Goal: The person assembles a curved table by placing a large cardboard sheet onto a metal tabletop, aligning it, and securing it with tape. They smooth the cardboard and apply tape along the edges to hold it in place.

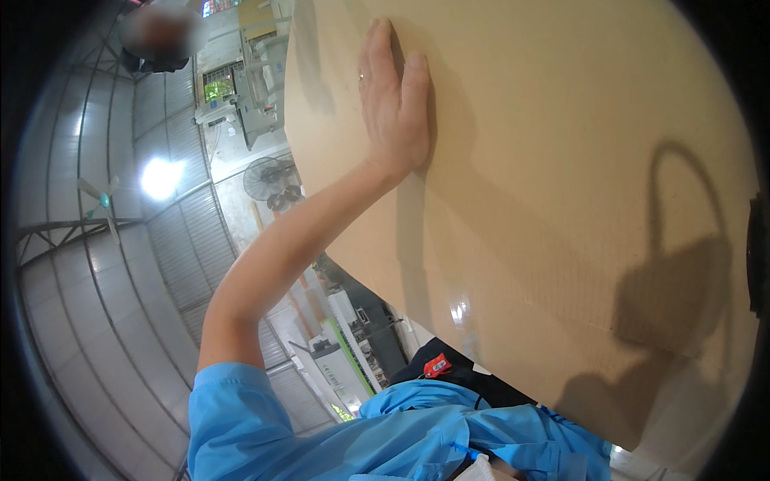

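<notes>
A large brown cardboard surface (513,232) fills the right half of the head view; whether it is a box or a flat sheet I cannot tell. My left hand (396,112) lies against it near the top, fingers stretched out and a ring on one of them. Below that hand a strip of shiny tape (411,248) runs down the cardboard. Shadows of my arm and head fall across its right part. My right hand is out of the picture.
Left of the cardboard stand a pedestal fan (269,178) and a white-and-green machine (341,369). A ceiling fan (104,199) and a bright lamp (162,178) hang overhead. Another person (160,36) appears at the upper left. A red tag (435,366) sits by my blue shirt.
</notes>
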### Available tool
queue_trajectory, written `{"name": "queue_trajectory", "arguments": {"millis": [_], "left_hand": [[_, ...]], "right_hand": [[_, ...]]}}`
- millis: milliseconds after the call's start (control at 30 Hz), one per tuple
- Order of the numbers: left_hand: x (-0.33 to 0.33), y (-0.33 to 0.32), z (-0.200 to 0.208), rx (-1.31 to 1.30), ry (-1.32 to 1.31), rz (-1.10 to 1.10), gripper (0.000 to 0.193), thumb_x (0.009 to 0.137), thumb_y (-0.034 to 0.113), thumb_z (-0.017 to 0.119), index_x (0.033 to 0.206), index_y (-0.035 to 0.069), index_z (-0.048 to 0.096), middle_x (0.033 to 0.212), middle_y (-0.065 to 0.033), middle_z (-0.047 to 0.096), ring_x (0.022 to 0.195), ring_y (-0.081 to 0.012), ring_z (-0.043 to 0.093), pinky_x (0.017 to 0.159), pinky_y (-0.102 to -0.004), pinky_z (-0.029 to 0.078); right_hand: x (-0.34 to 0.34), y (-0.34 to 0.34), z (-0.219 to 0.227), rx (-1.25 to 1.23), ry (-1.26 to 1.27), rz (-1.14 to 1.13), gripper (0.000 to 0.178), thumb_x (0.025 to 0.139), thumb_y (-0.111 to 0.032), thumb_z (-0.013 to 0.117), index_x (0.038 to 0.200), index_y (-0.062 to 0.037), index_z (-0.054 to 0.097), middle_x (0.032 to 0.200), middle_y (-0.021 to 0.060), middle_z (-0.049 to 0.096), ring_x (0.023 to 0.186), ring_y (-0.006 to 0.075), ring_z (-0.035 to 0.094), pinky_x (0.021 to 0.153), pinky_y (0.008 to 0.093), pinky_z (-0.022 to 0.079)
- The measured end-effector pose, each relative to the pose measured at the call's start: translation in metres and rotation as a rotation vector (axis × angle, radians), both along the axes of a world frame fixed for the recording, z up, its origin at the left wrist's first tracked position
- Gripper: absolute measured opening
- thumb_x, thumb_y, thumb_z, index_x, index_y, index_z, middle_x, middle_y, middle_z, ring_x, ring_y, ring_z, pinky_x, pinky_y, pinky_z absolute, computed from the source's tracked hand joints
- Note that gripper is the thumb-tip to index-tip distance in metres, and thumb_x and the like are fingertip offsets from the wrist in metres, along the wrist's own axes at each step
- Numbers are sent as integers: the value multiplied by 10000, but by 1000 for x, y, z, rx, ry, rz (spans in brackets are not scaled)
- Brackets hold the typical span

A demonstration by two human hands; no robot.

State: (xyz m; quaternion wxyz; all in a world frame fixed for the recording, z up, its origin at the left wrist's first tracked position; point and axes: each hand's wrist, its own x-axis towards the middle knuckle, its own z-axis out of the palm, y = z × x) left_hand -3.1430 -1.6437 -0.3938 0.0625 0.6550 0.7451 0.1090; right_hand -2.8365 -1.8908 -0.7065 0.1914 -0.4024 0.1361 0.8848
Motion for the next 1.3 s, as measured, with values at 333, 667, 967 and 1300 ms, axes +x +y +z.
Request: {"name": "queue_trajectory", "arguments": {"millis": [333,667,967,1300], "left_hand": [[4,0,1,-4,32,9,661,1039,396,416,1516,-49,308,1577,-277,311,1441,-436,316,1179,-511,235],[4,0,1,67,67,7,639,1029,402,458,1484,-37,365,1535,-237,394,1412,-408,360,1173,-475,260],[4,10,-2,144,81,24,670,996,445,514,1486,3,396,1540,-209,418,1439,-401,354,1173,-517,261],[15,11,-7,167,104,100,693,985,491,492,1491,22,416,1569,-177,402,1485,-365,316,1213,-549,196]], "right_hand": [[15,-5,0,58,-68,35,310,984,-360,586,1082,-80,677,980,64,691,928,193,663,757,364,542],[39,-7,19,139,-205,78,282,984,-333,580,1046,-78,683,945,57,698,892,184,672,739,351,543],[67,-17,56,238,-399,179,261,985,-309,574,1013,-76,688,913,51,705,860,176,681,722,340,544],[93,-93,37,1150,-772,1359,245,986,-283,568,977,-74,695,877,44,712,824,167,691,703,327,545]]}}
